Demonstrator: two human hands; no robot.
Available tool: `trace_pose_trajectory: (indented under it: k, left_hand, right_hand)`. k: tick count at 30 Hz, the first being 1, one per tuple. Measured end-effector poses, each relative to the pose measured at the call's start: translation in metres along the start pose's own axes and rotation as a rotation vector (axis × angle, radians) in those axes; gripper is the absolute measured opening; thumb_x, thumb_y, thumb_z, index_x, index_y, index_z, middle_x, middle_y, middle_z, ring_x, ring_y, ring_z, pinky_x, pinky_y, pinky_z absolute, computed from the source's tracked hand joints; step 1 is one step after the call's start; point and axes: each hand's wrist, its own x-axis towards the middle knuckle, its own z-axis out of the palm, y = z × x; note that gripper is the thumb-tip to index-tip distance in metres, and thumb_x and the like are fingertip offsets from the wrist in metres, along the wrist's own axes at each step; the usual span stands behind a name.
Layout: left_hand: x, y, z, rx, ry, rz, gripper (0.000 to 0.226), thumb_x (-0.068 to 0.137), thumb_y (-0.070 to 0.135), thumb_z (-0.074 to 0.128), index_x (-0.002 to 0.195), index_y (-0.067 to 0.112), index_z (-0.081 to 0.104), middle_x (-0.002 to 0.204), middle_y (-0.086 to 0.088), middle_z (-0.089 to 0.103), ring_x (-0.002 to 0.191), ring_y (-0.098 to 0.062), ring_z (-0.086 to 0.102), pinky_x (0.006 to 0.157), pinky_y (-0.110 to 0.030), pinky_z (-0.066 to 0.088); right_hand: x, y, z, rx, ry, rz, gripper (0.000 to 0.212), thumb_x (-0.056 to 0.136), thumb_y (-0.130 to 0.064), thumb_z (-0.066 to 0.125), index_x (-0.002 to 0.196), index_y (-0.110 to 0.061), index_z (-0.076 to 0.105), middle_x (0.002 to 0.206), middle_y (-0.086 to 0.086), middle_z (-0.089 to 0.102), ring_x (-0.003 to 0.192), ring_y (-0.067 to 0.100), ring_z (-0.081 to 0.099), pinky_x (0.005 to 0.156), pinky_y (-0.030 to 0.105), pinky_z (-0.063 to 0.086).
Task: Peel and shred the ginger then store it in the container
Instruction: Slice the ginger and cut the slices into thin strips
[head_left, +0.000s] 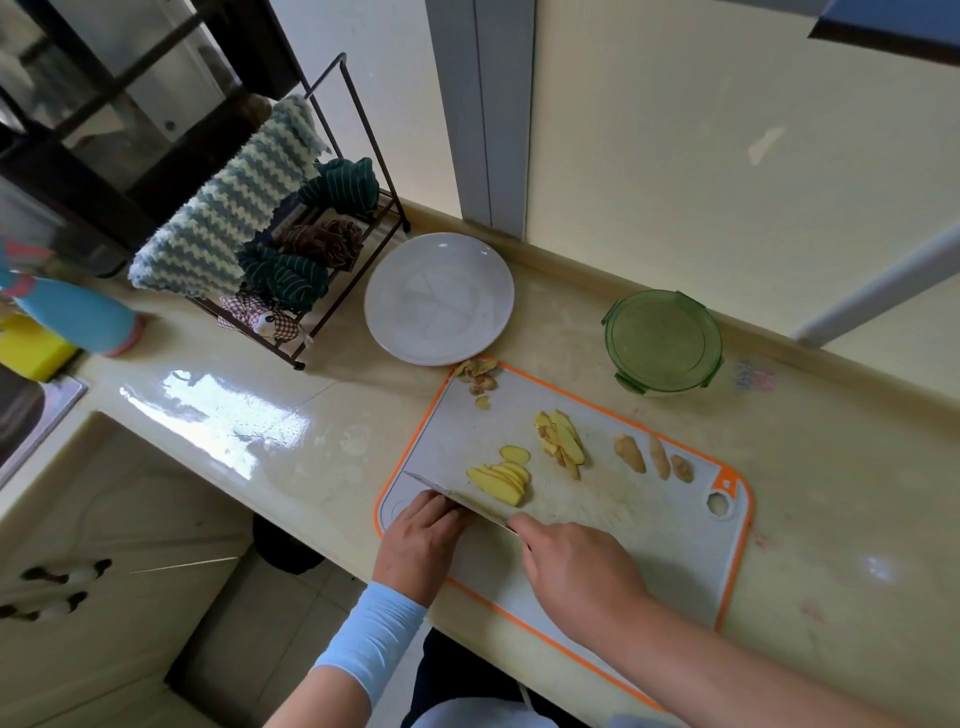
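Right hand (576, 566) had its grip clamped on the knife (480, 511), forefinger along the spine. Left hand (421, 535) sat against the blade, and I couldn't tell whether its grip was closed. I'd tuck those fingertips and lay the slick yellow ginger slices (498, 480) flat on the orange-rimmed plastic cutting board (675, 545) before shredding. Beyond were 3 knobbly unpeeled bits (631, 453), papery peels (478, 375), a glossy white plate (439, 299) and the green lidded container (663, 340) on the surface (311, 447).
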Motion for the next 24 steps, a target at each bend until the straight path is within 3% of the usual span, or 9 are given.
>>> trace_pose_trajectory:
  k: [5,15,18,24]
  left_hand:
    - [0.001,0.0,0.001,-0.005,0.005,-0.001,0.025,0.086,0.005,0.054,0.09,0.012,0.077,0.09,-0.003,0.071,0.092,-0.018,0.056,0.083,-0.024,0.049]
    - [-0.001,-0.003,0.004,-0.029,-0.014,-0.038,0.021,0.088,0.01,0.057,0.088,0.013,0.078,0.091,-0.002,0.071,0.091,-0.017,0.059,0.08,-0.025,0.052]
    - [-0.002,-0.005,0.004,-0.046,-0.024,-0.045,0.017,0.087,0.008,0.061,0.089,0.013,0.077,0.092,-0.001,0.071,0.09,-0.018,0.061,0.079,-0.026,0.053]
    - [-0.002,-0.005,0.002,-0.052,-0.02,-0.045,0.014,0.079,0.003,0.071,0.088,0.013,0.076,0.091,-0.001,0.07,0.091,-0.017,0.06,0.08,-0.024,0.052]
  right_hand:
    - [0.001,0.0,-0.003,-0.02,-0.005,-0.031,0.026,0.101,-0.023,0.035,0.124,-0.026,0.047,0.074,0.001,0.054,0.065,0.028,0.048,0.046,0.036,0.023]
    - [0.007,0.002,-0.011,0.004,-0.027,-0.033,0.016,0.101,-0.024,0.034,0.111,-0.022,0.048,0.061,-0.003,0.038,0.058,0.026,0.044,0.043,0.034,0.02]
    - [0.009,0.002,-0.014,0.049,-0.053,-0.026,0.006,0.101,-0.023,0.035,0.096,-0.026,0.038,0.06,-0.003,0.039,0.052,0.021,0.04,0.043,0.034,0.021]
    - [0.006,0.006,-0.016,0.05,-0.064,0.0,0.012,0.101,-0.024,0.035,0.088,-0.025,0.034,0.059,-0.002,0.038,0.049,0.018,0.035,0.045,0.036,0.022]
